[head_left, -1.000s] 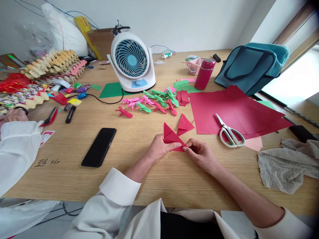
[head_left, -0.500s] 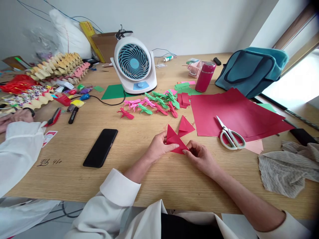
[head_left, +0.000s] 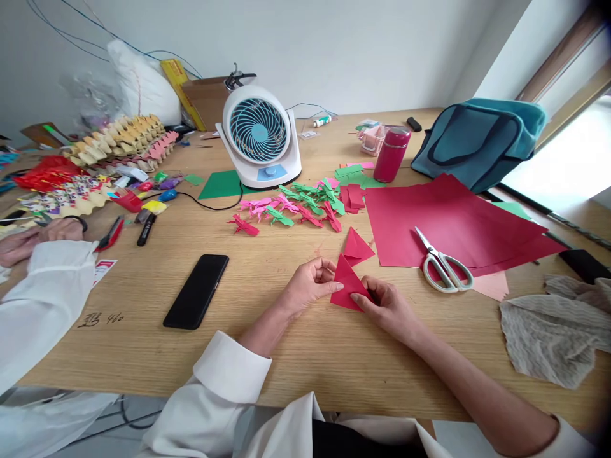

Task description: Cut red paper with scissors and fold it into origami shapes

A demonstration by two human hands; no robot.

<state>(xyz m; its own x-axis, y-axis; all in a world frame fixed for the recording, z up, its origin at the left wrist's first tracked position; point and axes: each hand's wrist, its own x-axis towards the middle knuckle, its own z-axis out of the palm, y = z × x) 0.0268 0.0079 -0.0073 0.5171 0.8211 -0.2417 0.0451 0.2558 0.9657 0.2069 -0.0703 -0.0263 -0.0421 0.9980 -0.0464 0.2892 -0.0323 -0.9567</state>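
Observation:
Just above the table, a folded red paper triangle is pinched between my two hands. My left hand grips its left edge, thumb in front and fingers behind. My right hand holds the lower right side, with the thumb pressed on the paper; its other fingers are partly hidden. A second folded red triangle lies right behind the held one. Beyond it several folded paper figures in red, pink and green are grouped together.
White-handled scissors rest on large red sheets at the right. A phone lies left of my arms. Behind stand a fan, a red flask and a blue bag. Another person's hand is at far left.
The held red triangle has turned and shifted slightly right and down. My right thumb now presses further onto its face, and my left hand has slid along its edge.

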